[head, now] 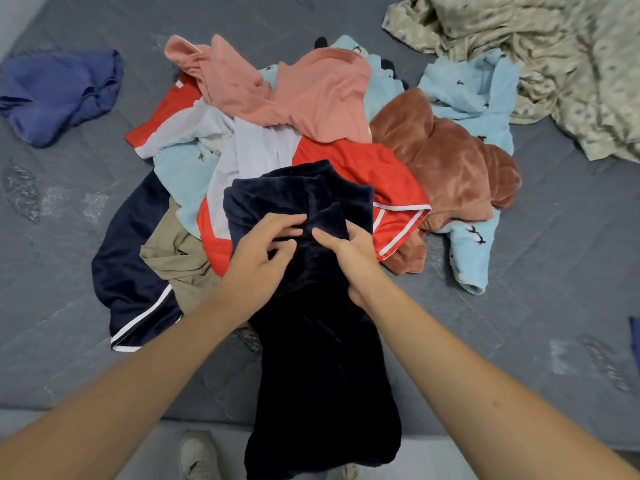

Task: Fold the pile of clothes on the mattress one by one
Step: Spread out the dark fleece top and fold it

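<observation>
Plush navy garment (pixel 311 341), quilted mattress (pixel 554 306)

A single head-worn wide-angle camera looks steeply down and forward over the near edge of the mattress (pixel 554 271). It sits close: both forearms fill the lower frame and a shoe (pixel 197 455) shows directly below. The mattress lines appear to bend toward the corners.

Bare forearms without sleeves; pale grey sneakers (pixel 197 455) on the feet.

Two hands (pixel 263 251), one clothes pile (pixel 311 133), one blanket (pixel 554 64).
</observation>
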A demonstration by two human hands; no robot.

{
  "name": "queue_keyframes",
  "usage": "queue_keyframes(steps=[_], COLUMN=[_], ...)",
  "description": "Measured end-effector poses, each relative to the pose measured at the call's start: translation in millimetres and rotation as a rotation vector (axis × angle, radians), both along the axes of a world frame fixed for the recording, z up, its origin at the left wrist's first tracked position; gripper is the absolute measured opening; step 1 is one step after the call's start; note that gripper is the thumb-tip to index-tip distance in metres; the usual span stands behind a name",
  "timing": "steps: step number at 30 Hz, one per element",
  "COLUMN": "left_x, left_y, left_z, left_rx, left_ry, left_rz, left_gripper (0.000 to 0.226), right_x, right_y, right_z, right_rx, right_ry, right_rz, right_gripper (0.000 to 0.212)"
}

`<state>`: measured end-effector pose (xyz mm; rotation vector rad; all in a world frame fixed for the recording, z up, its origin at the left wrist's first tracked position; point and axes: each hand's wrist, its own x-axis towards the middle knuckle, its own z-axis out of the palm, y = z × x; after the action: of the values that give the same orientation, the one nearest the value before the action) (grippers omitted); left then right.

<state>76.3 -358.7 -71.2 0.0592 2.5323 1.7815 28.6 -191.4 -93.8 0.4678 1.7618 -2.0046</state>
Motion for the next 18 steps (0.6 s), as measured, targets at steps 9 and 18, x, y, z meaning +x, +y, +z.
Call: queue_keyframes(steps=[9, 18], left_x=[-27.0, -53.1], left_y=[22.7, 17.3], left_z=[-44.9, -85.4], left_rx=[-0.806, -1.06], left_ry=[0.368, 0.401], left_rz=[-0.2, -0.334], left_gripper=[0.063, 0.106], right_x=[-18.0, -16.3], right_y=[71.3, 61.6], right_z=[-37.1, -71.0], right_rx=[0.187, 0.902], right_ry=[0.01, 0.839], right_rz=[-0.16, 0.22], right_gripper=[0.027, 0.074])
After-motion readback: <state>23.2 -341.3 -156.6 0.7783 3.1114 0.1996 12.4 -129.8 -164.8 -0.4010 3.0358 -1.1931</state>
